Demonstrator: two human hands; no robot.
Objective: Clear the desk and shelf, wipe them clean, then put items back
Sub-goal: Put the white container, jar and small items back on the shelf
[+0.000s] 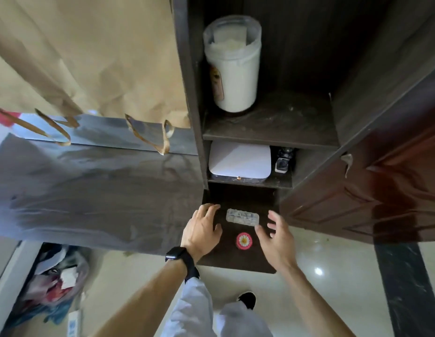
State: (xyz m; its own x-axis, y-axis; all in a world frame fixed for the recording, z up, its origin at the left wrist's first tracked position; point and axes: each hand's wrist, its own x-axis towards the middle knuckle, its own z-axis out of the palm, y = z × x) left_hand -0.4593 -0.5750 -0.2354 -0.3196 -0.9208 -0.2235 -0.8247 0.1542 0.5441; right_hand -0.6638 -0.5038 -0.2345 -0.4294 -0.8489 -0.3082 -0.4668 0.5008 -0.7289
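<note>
A dark wooden shelf unit stands in front of me. On its lowest board lie a silver blister pack and a round pink coaster with a daisy. My left hand, a black watch on its wrist, rests with spread fingers on the board left of the pack. My right hand hovers to the pack's right, fingers loosely spread, holding nothing. The middle shelf holds a white flat box and a small dark object. A white plastic jar stands on the top shelf.
A grey desk surface extends to the left, with brown paper bags leaning at its back. A reddish-brown door stands open on the right. A pile of clothes and bags lies on the floor under the desk.
</note>
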